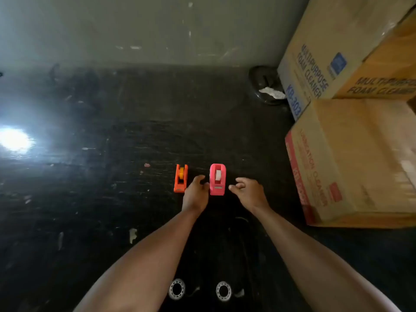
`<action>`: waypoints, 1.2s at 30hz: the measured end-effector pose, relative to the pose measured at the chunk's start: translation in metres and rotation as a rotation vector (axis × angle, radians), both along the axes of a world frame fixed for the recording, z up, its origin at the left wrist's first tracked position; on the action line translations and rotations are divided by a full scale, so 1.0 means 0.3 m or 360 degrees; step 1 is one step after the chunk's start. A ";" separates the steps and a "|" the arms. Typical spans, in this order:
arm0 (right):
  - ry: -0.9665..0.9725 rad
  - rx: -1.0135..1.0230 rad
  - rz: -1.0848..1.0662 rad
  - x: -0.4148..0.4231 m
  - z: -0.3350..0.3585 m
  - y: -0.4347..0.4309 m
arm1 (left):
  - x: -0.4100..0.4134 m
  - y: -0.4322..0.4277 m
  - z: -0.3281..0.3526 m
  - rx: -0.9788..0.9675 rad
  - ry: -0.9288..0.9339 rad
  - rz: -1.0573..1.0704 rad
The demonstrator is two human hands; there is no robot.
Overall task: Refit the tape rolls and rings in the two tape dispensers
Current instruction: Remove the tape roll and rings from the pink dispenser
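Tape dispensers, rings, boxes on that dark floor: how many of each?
Plastic tape dispensers: 2, one orange, one pink
White perforated rings: 2, one left, one right
Brown cardboard boxes: 3
Total: 7

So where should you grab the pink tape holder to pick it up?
Probably by the two long flat sides of the pink dispenser, pinched from left and right. It stands upright on the dark table, narrow enough for one hand, and its open top holds the white roll. The left hand and right hand are beside it, and only the left seems to touch it.
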State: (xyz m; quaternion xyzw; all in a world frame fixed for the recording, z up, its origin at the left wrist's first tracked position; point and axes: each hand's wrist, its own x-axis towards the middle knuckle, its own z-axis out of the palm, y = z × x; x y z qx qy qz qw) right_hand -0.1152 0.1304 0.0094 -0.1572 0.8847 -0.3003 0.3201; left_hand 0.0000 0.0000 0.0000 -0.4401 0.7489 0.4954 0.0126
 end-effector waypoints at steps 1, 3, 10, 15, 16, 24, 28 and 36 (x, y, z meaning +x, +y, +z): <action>-0.0002 -0.0043 -0.0010 -0.015 -0.015 -0.017 | -0.018 -0.006 -0.010 0.0022 0.0004 0.0053; -0.0007 -0.0134 -0.0021 -0.035 -0.039 -0.045 | -0.038 -0.013 -0.035 0.0075 0.0036 0.0139; 0.0021 -0.0239 -0.0028 -0.044 -0.132 -0.086 | -0.054 -0.013 -0.128 0.0089 0.0101 0.0200; -0.0022 -0.0313 -0.0090 -0.038 -0.147 -0.078 | -0.048 -0.011 -0.132 0.0103 0.0092 0.0211; -0.0022 -0.0310 -0.0088 -0.031 -0.145 -0.074 | -0.042 -0.007 -0.127 0.0092 0.0091 0.0218; 0.0017 -0.0335 -0.0049 0.154 -0.118 0.087 | 0.150 0.130 -0.089 0.0107 0.0071 0.0182; 0.0015 -0.0383 -0.0057 0.263 -0.111 0.199 | 0.259 0.220 -0.090 0.0087 0.0047 0.0126; 0.0033 -0.0383 -0.0086 0.414 -0.123 0.330 | 0.388 0.319 -0.117 0.0033 -0.0053 -0.0013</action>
